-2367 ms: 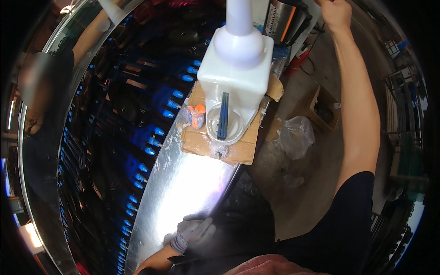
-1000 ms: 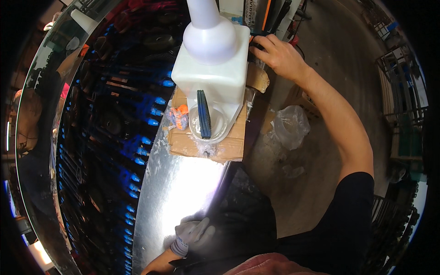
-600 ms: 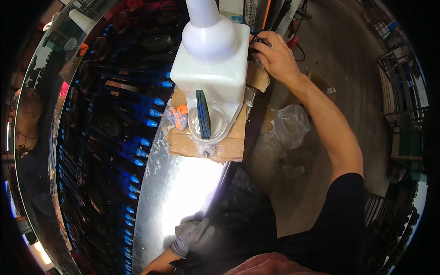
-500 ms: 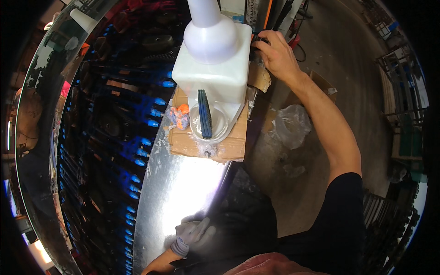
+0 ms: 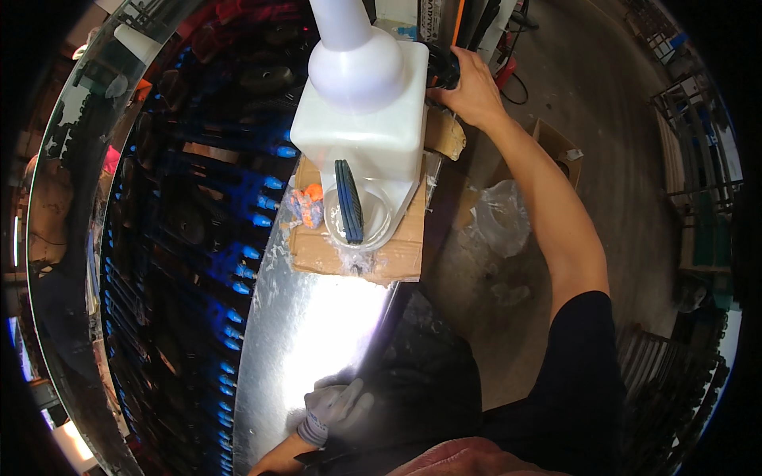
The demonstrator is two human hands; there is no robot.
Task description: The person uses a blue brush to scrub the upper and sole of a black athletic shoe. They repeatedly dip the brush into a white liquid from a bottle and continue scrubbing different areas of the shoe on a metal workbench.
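Observation:
My left hand (image 5: 335, 403) wears a pale knit glove with a striped cuff. It rests by the metal bench's near edge against dark clothing, fingers loosely apart and holding nothing visible. Stretched far forward, my bare right hand (image 5: 475, 89) closes on a black object (image 5: 443, 67) beside the white container; the fingers partly hide its shape. That white plastic container (image 5: 361, 131) has a rounded spout on top and a round cup (image 5: 369, 230) at its front. Several thin dark-blue strips (image 5: 348, 202) stand upright in the cup. Cardboard (image 5: 397, 258) lies underneath.
Crumpled orange-and-purple material (image 5: 305, 205) sits left of the cup. Dark rows with blue tips (image 5: 250, 252) run along the metal bench (image 5: 274, 349) on the left. On the floor at right are a clear plastic bag (image 5: 502, 218) and a cardboard box (image 5: 556, 141).
My right hand has shifted slightly left and its fingers have come round the black object. The view has moved a little; my left hand stays in place.

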